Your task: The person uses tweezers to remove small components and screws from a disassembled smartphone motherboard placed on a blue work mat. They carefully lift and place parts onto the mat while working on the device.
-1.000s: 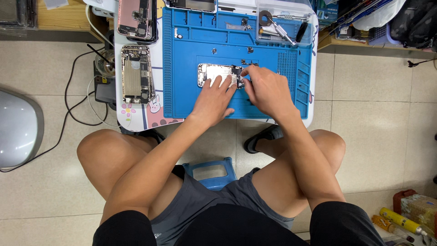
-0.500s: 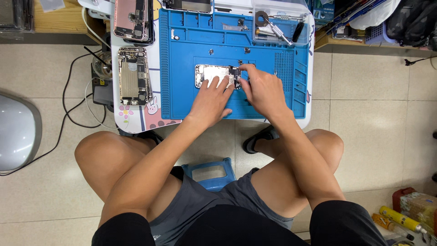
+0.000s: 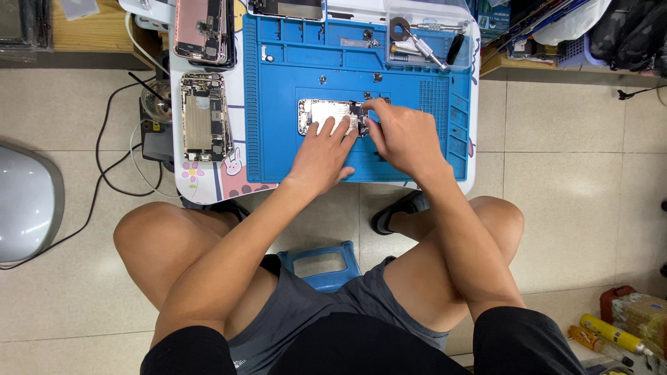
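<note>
Fingers of our left hand [image 3: 321, 154] press the open phone [image 3: 332, 116] flat while our right hand [image 3: 403, 137] pinches a tiny part, needing care.

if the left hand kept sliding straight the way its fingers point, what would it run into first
The left hand points up the blue mat, fingertips already on the opened phone. Past that lies bare mat, then probably a small screw, though it may pass beside it.

- The left hand [image 3: 321, 156] is lying palm down, fingers stretched forward and slightly spread, forearm reaching out over the left knee.
- The right hand [image 3: 403, 139] is curling, knuckles up, fingertips pinching together just beside the left fingertips.
</note>
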